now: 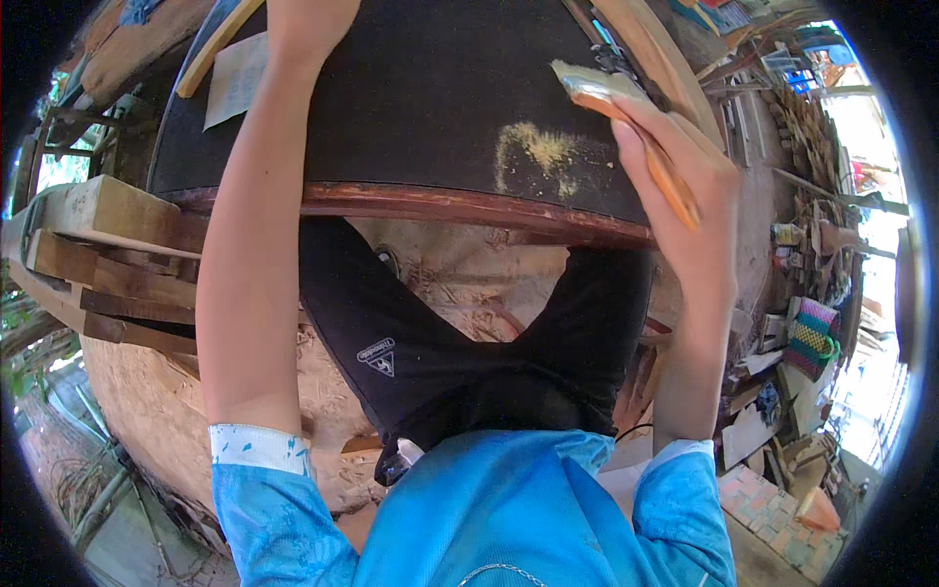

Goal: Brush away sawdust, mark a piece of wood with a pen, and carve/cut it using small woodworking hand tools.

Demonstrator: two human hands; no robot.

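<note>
My right hand point(685, 161) is closed around the wooden handle of a flat paintbrush point(665, 183). The brush's metal band and pale bristles point up and to the left, over the right part of a dark tabletop point(421, 108). Below the bristles, a patch of yellowish sawdust point(548, 152) lies scattered near the table's front edge. My left hand point(311, 24) reaches to the far left of the table, where the upper edge of the picture cuts off its fingers. Beside that forearm lies a sheet of paper point(237, 80).
A curved wooden strip point(220, 47) lies at the table's left. Pens or thin tools point(606, 41) sit along the right edge, beside a long wooden piece point(665, 59). Thick timber blocks point(117, 215) are stacked left of me. A woven bag point(814, 338) stands among wood scraps at right.
</note>
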